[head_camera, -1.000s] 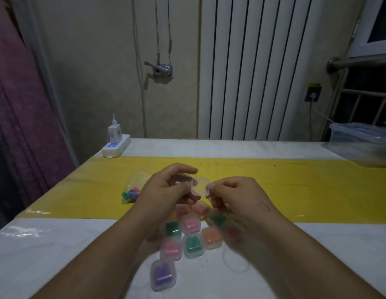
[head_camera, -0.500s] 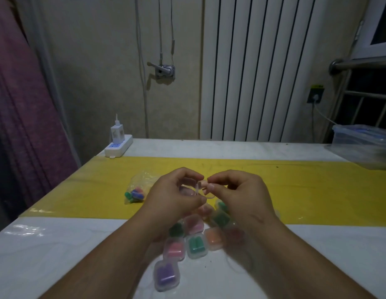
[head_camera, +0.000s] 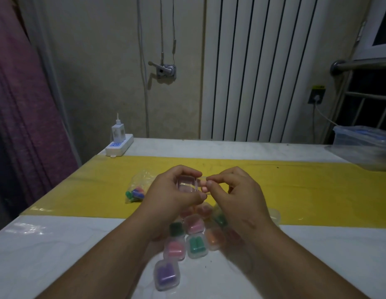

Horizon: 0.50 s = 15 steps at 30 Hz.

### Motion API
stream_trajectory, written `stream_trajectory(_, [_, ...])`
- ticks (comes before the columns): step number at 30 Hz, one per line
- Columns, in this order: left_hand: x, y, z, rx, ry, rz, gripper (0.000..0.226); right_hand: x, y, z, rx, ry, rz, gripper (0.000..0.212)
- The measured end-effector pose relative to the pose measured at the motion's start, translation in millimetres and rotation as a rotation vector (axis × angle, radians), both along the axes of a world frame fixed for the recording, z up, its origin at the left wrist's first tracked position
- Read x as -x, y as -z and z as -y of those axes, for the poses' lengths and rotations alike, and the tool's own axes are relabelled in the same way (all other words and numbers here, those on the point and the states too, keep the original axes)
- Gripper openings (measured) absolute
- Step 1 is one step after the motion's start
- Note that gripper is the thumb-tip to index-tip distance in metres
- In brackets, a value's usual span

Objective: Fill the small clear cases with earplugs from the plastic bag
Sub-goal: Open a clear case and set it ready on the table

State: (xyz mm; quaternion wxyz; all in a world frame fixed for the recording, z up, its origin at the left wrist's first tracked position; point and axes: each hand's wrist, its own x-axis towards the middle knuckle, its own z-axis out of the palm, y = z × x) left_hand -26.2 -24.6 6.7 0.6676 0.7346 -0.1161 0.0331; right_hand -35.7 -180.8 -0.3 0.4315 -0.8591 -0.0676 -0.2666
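Since a second ago both hands have drawn closer together; I see the left hand curled round the small clear case, the right hand pinching its right rim. The plastic bag of earplugs lies toward the table's left edge, filled cases nearer its front edge.

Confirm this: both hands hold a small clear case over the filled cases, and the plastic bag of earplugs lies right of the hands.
Not right. In the head view the plastic bag of earplugs lies left of the hands, on the yellow strip. The left hand and right hand do hold the small clear case over the filled cases.
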Motion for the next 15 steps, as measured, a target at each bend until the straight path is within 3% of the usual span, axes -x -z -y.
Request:
stream_trajectory(2, [0.6, 0.1, 0.3, -0.015, 0.013, 0.001, 0.038, 0.6, -1.6, 0.2, -0.078, -0.011, -0.009, 0.002])
stream_trajectory(4, [0.6, -0.8, 0.8, -0.010, 0.020, -0.001, 0.039, 0.2, -1.4, 0.9, -0.181, -0.016, -0.046, 0.012])
stream_trajectory(9, [1.8, -3.0, 0.7, -0.007, 0.043, 0.011, 0.041, -0.4, -3.7, -1.0, -0.399, -0.136, -0.245, 0.011])
stream_trajectory(13, [-0.7, -7.2, -0.4, 0.248, 0.087, -0.118, 0.017, -0.9, -5.7, 0.2, -0.580, -0.187, -0.282, 0.004])
stream_trajectory(15, [-2.7, -8.2, -1.8, 0.396, 0.136, -0.195, 0.027, -1.9, -5.8, 0.6, -0.638, -0.170, -0.284, 0.003])
